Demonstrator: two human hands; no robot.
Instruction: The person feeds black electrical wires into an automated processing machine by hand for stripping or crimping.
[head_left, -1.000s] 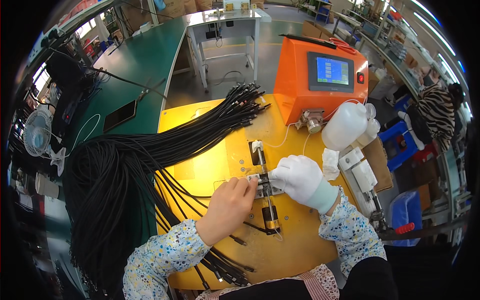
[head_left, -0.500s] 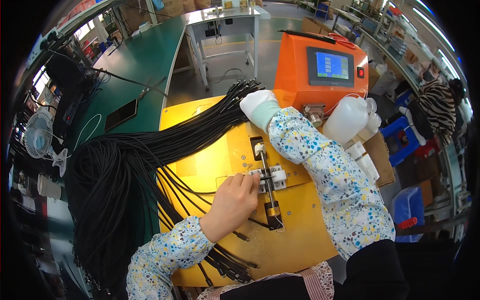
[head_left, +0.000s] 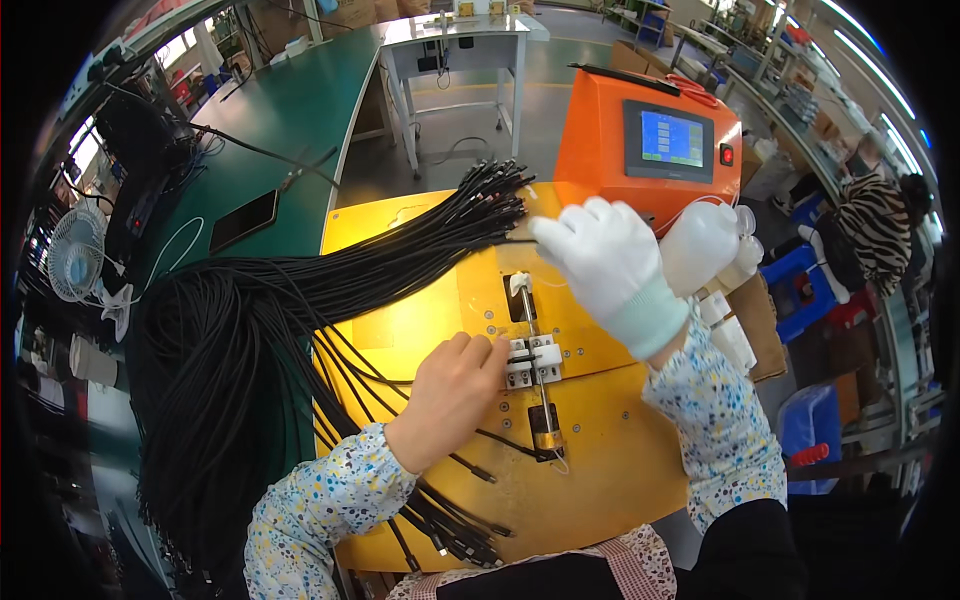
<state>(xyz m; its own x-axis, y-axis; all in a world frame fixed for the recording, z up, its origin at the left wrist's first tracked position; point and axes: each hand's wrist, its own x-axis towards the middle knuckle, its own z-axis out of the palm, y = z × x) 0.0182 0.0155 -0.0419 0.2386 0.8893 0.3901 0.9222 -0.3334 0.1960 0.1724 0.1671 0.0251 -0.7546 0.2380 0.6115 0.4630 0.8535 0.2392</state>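
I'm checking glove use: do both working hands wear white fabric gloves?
No: the right hand wears a white fabric glove with a pale-green cuff, but the left hand is bare.

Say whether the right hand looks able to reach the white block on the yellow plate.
Probably yes: the right side of the white block is uncovered, with the left hand only at its left edge. The right hand seems to pinch a black cable, which could hinder it.
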